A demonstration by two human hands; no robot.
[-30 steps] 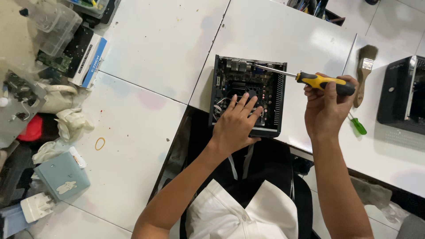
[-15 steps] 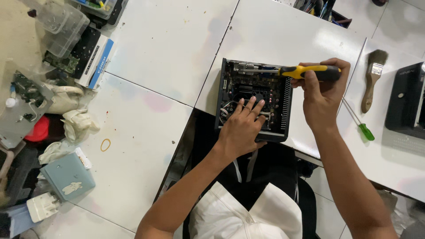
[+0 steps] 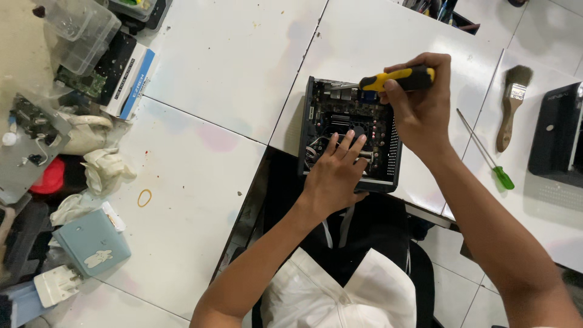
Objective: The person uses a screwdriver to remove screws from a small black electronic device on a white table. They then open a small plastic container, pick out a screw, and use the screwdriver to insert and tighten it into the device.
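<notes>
Both forearms are bare from wrist to elbow, with no sleeve, watch, ring or bracelet showing on either; the left hand (image 3: 333,176) and the right hand (image 3: 422,106) are ungloved, with short, plain nails. Lower in the view a white garment (image 3: 340,291) with soft folds covers the torso; dark trousers (image 3: 370,225) cover the lap above it.

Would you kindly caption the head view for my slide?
Left hand steadies an open mini computer case while right hand works a yellow-handled screwdriver.
</notes>
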